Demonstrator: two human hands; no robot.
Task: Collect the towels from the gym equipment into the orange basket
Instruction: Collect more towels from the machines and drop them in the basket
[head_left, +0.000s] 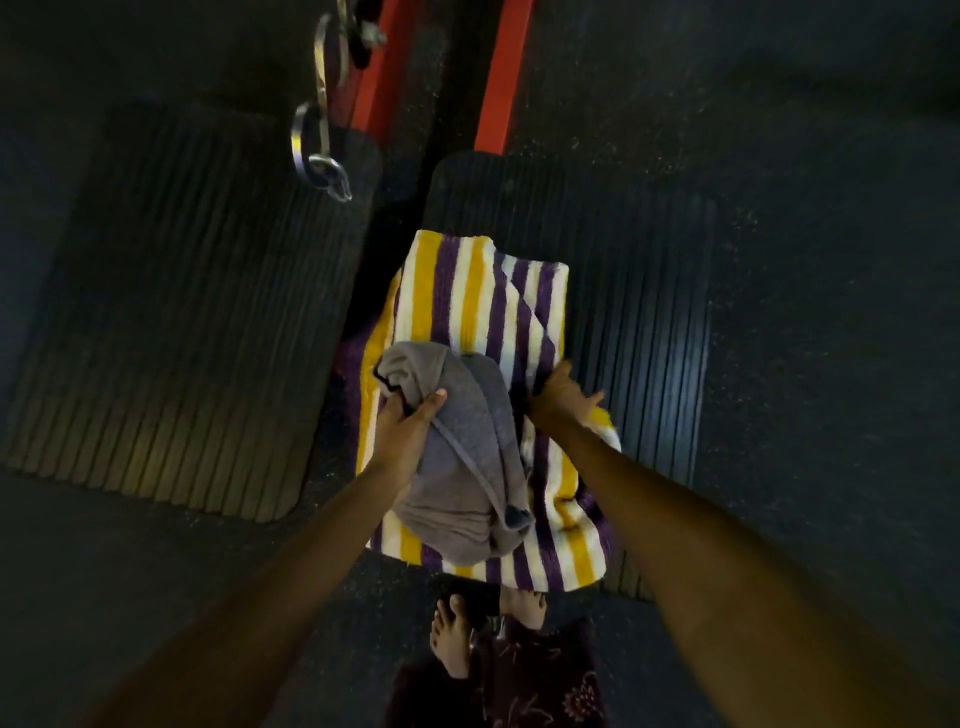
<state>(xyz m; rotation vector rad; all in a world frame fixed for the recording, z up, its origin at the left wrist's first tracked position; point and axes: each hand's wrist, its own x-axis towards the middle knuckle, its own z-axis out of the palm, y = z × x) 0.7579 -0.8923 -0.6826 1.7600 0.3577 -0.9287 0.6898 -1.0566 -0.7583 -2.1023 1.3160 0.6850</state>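
A: Nearest, what do the hands have?

B: The left hand (408, 426) grips a bunched grey towel (462, 457), held just above the striped towel (483, 312). The right hand (558, 395) is on the striped towel's right edge, fingers seemingly pinching it, though blurred.

A: And the striped one?

B: Draped over a ribbed black pad (639, 291), red frame (501, 78) beyond.

A: Step?

B: Gathering. Next, I'd judge: lift it clear, then find the basket, which isn't in view.
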